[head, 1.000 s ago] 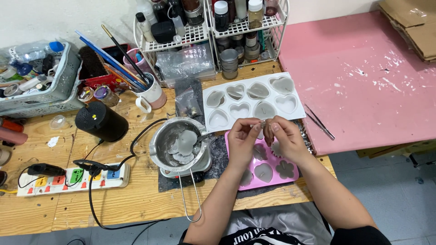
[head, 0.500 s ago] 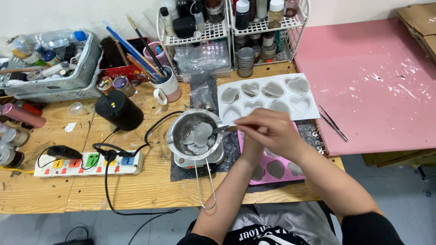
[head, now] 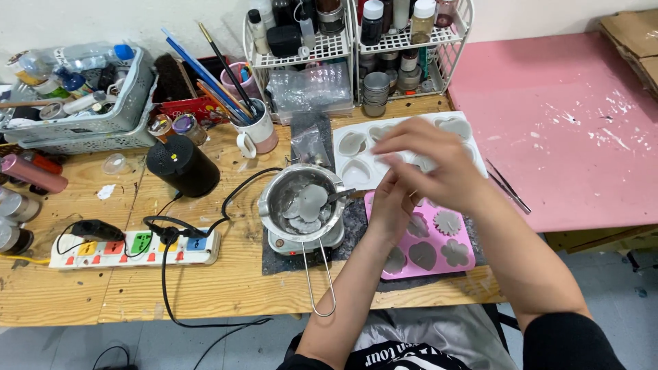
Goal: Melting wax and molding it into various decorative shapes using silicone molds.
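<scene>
Looking down at the middle of the frame, two bare hands are seen over a wooden table (head: 123, 288). The right hand (head: 439, 164) is held above a white mold tray (head: 356, 147) with heart-shaped cups, and its fingers are spread loosely; it cannot be told if anything is pinched in them, because the hand is blurred. The left hand (head: 394, 205) is placed just under it, at the top edge of a pink mold tray (head: 428, 253), with its fingers curled narrow; what is held there, if anything, cannot be told. Grey shapes are seen in the cups of the pink tray. Just to the left of the hands, a small metal pot (head: 301, 199) with flat grey pieces in it is set on a little white heater (head: 301, 240), and its wire handle is pointed toward the bottom of the frame. A black round speaker (head: 181, 164) and a white power strip (head: 133, 248) are found at the left. A mug of brushes (head: 257, 130) and a wire rack of bottles (head: 356, 48) are seen at the top.
</scene>
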